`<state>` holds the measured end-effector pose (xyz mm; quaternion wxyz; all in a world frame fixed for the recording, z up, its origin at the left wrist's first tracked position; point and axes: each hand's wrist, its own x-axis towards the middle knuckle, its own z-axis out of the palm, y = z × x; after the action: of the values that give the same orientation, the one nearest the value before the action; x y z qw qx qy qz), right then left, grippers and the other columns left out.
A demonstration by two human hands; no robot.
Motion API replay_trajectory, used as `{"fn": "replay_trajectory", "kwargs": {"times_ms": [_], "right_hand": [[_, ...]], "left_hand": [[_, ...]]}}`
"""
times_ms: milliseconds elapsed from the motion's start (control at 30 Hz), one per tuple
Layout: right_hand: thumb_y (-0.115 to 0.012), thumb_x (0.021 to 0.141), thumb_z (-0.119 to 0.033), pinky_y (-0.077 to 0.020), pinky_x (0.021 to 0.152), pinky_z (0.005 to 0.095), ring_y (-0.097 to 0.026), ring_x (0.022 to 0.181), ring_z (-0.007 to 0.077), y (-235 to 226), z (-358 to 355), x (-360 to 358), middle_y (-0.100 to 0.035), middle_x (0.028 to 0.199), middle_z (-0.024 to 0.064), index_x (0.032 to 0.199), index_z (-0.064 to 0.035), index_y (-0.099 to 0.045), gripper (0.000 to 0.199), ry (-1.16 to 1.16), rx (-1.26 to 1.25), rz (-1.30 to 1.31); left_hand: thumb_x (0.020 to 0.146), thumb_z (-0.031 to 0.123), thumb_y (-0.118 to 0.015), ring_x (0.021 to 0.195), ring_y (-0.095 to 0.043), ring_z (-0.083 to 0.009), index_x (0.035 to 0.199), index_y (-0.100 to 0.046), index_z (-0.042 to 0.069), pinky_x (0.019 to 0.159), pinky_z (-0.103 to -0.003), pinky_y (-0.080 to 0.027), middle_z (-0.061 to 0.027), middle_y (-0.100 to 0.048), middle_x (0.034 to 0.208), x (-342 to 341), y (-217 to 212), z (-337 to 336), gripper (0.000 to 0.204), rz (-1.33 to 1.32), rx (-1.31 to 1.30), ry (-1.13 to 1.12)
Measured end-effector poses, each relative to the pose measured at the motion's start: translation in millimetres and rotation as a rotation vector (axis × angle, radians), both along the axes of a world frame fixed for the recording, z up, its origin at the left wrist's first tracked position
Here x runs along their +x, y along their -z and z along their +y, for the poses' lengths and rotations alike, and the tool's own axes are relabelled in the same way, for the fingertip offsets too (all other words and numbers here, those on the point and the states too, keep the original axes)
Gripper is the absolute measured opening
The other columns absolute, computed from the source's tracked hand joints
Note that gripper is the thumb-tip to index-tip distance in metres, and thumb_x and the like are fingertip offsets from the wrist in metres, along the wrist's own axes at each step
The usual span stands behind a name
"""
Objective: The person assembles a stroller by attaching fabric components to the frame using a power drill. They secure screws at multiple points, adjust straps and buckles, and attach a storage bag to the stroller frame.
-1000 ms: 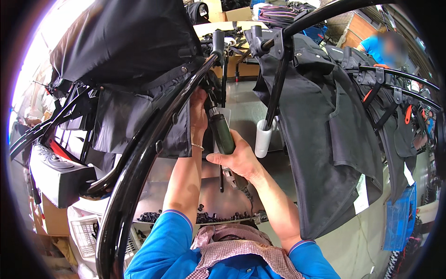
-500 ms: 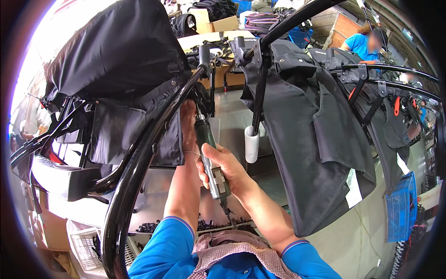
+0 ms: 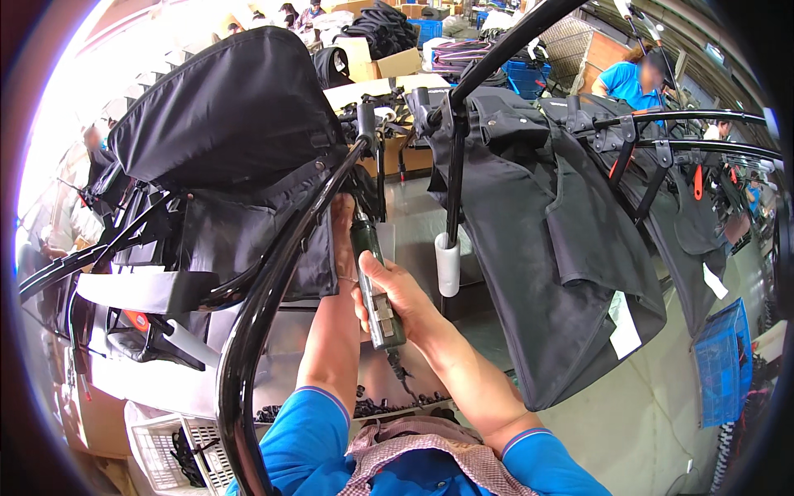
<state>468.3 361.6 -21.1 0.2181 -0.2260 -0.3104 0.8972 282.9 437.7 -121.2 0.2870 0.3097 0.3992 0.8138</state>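
Note:
My right hand is wrapped round a dark green corded electric screwdriver, its tip pointing away from me. The cord leaves its near end. The tip meets the black tube and fabric at the far side, where the exact contact is hidden. My left hand reaches up beside the tool, partly behind a black fabric panel; its fingers are hidden. A glossy black curved tube of a stroller-like frame crosses in front of my left arm. Above it stands a black fabric canopy.
More black fabric seats hang on frames at the right, one with a pale grip. A blue crate stands far right, a white basket lower left. Small black parts line the metal table edge. A co-worker sits back right.
The canopy and curved tube at the left have shifted right and slightly down in view. Both hands keep nearly the same place, with the screwdriver still in my right hand.

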Motion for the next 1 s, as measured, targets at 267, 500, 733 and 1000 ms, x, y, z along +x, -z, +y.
{"fn": "replay_trajectory", "kwargs": {"times_ms": [267,500,733,1000], "right_hand": [[-0.080,0.078,-0.040,-0.0491,0.042,0.0298,-0.059,0.049,0.0152,33,23,15,-0.059,0.071,0.0054,0.106,-0.0087,-0.048,0.053,-0.078,0.287,-0.095],[-0.088,0.069,-0.023,-0.0459,0.042,0.0281,-0.053,0.050,0.0117,60,35,18,-0.056,0.070,0.0034,0.124,-0.0035,-0.047,0.072,0.017,0.484,-0.152],[-0.089,0.066,-0.025,-0.0517,0.062,0.0281,-0.060,0.071,0.0127,58,40,20,-0.061,0.084,0.0048,0.131,0.0012,-0.047,0.081,0.082,0.793,-0.312],[-0.084,0.074,-0.030,-0.0502,0.050,0.0290,-0.061,0.057,0.0145,39,28,11,-0.061,0.077,0.0059,0.117,-0.0039,-0.050,0.060,0.051,0.631,-0.255]], "left_hand": [[0.089,0.005,-0.066,0.075,-0.061,-0.0121,0.100,-0.061,0.011,0.067,-0.026,-0.051,-0.0001,-0.063,0.091,-17,12,13,0.012,0.076,0.013,0.039],[0.087,0.001,-0.065,0.082,-0.060,-0.0130,0.099,-0.061,0.010,0.077,-0.027,-0.049,0.0000,-0.061,0.091,-14,15,22,0.015,0.005,0.086,0.027],[0.087,0.001,-0.064,0.079,-0.058,-0.0103,0.097,-0.063,0.010,0.074,-0.026,-0.047,0.0029,-0.059,0.087,-6,5,18,0.013,-0.042,0.050,0.019],[0.090,0.009,-0.066,0.073,-0.055,-0.0058,0.096,-0.063,0.011,0.070,-0.022,-0.045,0.0050,-0.062,0.085,-19,10,23,0.006,-0.021,0.087,0.105]]}}
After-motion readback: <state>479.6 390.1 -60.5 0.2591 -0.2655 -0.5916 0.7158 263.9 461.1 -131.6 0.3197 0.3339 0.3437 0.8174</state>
